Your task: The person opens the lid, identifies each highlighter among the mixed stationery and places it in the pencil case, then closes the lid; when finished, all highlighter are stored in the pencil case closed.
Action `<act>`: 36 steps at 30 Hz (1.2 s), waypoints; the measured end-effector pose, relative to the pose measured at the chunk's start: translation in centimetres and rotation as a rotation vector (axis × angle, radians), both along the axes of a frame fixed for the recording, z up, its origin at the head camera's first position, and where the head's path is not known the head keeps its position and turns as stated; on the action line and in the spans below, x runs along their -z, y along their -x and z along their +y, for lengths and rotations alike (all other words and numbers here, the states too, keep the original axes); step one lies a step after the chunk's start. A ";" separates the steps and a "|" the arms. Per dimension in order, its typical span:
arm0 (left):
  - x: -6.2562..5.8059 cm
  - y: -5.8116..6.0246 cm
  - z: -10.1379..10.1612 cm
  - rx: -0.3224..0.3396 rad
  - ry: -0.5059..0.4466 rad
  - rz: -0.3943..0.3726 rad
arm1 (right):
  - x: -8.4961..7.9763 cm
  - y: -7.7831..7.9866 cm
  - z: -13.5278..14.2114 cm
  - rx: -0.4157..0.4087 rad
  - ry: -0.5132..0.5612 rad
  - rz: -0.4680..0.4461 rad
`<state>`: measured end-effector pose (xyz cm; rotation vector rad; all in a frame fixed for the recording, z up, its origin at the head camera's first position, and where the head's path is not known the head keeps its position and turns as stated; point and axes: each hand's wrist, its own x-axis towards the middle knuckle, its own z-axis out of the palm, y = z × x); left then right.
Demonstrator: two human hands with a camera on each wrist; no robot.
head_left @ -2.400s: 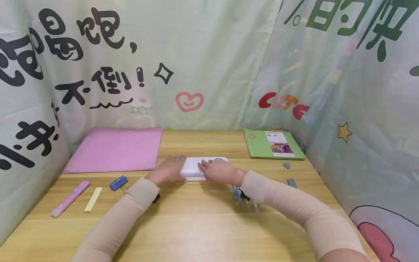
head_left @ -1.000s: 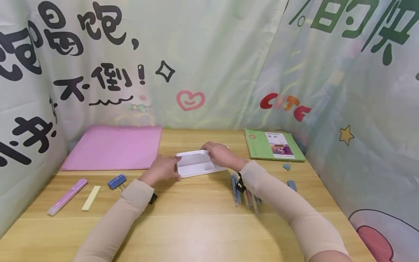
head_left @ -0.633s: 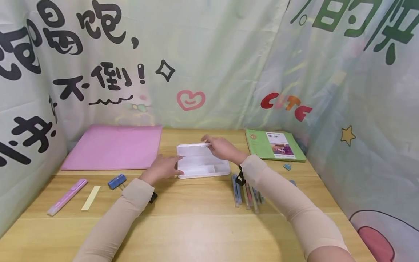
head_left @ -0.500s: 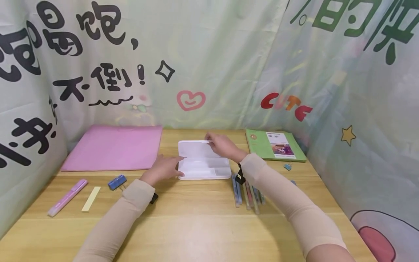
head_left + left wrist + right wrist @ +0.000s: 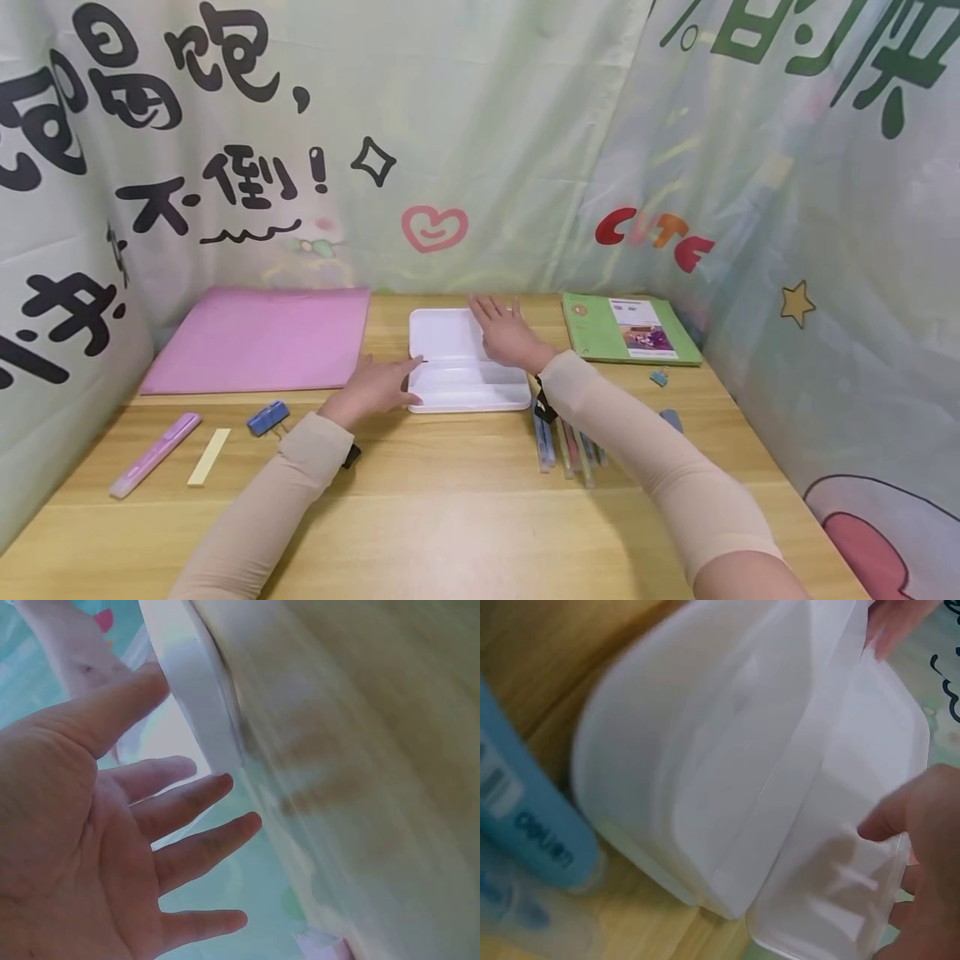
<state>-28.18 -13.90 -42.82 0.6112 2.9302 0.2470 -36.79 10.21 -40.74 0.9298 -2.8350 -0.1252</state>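
A white pencil case [image 5: 468, 398] lies unfolded near the middle of the table, its lid [image 5: 442, 333] laid back toward the curtain. Bare compartments show inside the case in the right wrist view. My left hand [image 5: 375, 387] is at the case's left end, thumb against its side and the other fingers spread straight, as the left wrist view shows. Over the right part of the lid, my right hand [image 5: 512, 333] lies with fingers extended and spread. In the right wrist view the thumb of that right hand [image 5: 922, 840] is above the lid's inner face.
Several pens [image 5: 570, 446] lie right of the case, partly under my right sleeve. A pink folder [image 5: 262, 342], blue binder clip [image 5: 268, 418], pink pen-shaped stick [image 5: 156, 454] and pale yellow strip [image 5: 209, 457] are left. Green books [image 5: 588, 333], a small clip [image 5: 658, 378] and a blue-grey block [image 5: 671, 420] stand right.
The pencil case was closed at first; my right hand has raised its lid and swung it back flat. My right fingers have straightened over the lid. My left hand has stayed at the left end.
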 end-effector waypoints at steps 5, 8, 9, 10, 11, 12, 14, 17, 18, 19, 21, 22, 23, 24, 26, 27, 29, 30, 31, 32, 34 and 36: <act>-0.1 0.1 -0.1 -0.021 -0.007 -0.040 | 0.6 0.4 0.0 0.012 0.007 -0.025; -0.2 0.3 -0.2 -0.036 -0.011 -0.096 | 0.7 0.6 0.1 -0.006 0.049 -0.052; -0.2 0.3 -0.3 -0.040 -0.014 -0.115 | 0.7 0.6 0.2 -0.019 0.063 -0.057; -0.2 0.3 -0.3 -0.039 -0.016 -0.133 | 0.6 0.6 0.4 -0.030 0.088 -0.070; -0.2 0.4 -0.3 -0.037 -0.021 -0.150 | 0.4 0.4 0.6 -0.041 0.108 -0.077; -0.3 0.4 -0.3 -0.034 -0.024 -0.163 | 0.2 0.2 0.9 -0.050 0.133 -0.082; -0.3 0.4 -0.3 -0.024 -0.035 -0.182 | -0.2 -0.6 1.7 -0.057 0.179 -0.073; -0.3 0.4 -0.3 -0.009 -0.039 -0.183 | -1.0 -2.5 3.1 -0.030 0.244 -0.028; -0.3 0.4 -0.4 -0.008 -0.042 -0.179 | -1.2 -3.3 3.6 -0.011 0.263 -0.015; -0.4 0.4 -0.4 -0.009 -0.042 -0.173 | -1.4 -4.2 4.0 0.010 0.272 -0.007; -0.4 0.3 -0.4 -0.013 -0.041 -0.158 | -1.5 -5.9 4.9 0.048 0.248 0.000; -0.4 0.3 -0.5 -0.015 -0.038 -0.151 | -1.5 -6.9 5.3 0.070 0.220 -0.014; -0.4 0.3 -0.5 -0.016 -0.036 -0.146 | -1.5 -7.8 5.6 0.094 0.184 -0.039; -0.4 0.2 -0.5 -0.017 -0.037 -0.143 | -1.4 -8.7 5.9 0.117 0.139 -0.072; -0.4 0.1 -0.6 -0.016 -0.032 -0.133 | -1.2 -10.3 6.2 0.155 0.041 -0.149; -0.4 0.0 -0.6 -0.016 -0.033 -0.130 | -1.1 -11.0 6.3 0.178 -0.002 -0.199; -0.5 0.0 -0.5 -0.016 -0.039 -0.124 | -0.9 -12.1 6.4 0.216 -0.056 -0.275; -0.5 -0.1 -0.5 -0.017 -0.040 -0.121 | -0.7 -12.4 6.5 0.226 -0.072 -0.293; -0.5 -0.1 -0.5 -0.019 -0.041 -0.119 | -0.6 -12.7 6.5 0.235 -0.085 -0.302; -0.5 -0.1 -0.5 -0.019 -0.045 -0.121 | -0.4 -12.9 6.6 0.244 -0.094 -0.309; -0.5 -0.1 -0.4 -0.017 -0.049 -0.121 | -0.2 -13.1 6.6 0.253 -0.089 -0.306; -0.4 -0.2 -0.4 -0.017 -0.051 -0.124 | 0.0 -13.2 6.7 0.258 -0.077 -0.305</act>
